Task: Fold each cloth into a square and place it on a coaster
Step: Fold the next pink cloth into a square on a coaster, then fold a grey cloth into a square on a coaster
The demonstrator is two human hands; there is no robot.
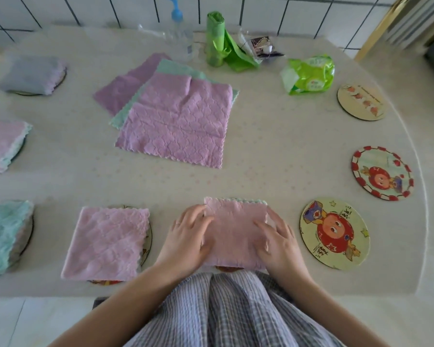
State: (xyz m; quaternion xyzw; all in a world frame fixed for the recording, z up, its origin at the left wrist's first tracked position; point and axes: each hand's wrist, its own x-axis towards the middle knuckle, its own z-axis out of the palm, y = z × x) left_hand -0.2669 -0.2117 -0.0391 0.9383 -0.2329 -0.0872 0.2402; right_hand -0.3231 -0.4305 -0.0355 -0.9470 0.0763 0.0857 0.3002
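Pressing flat with straight fingers, the left hand (186, 236) and right hand (278, 239) are holding down the folded pink cloth (233, 234) at the desk's (273, 146) six o'clock edge, where it is likely risking springing open or sliding off its barely visible coaster (227, 268).

The pale counter (273, 151) carries coasters (382, 173) along its right edge, unfolded cloths (176, 121) in the middle, folded cloths (105, 242) left and near.

No text can be read with certainty. Handwritten-style characters are seen on the nearest bare coaster (334, 233), just right of the pink cloth (236, 234), but stay illegible.
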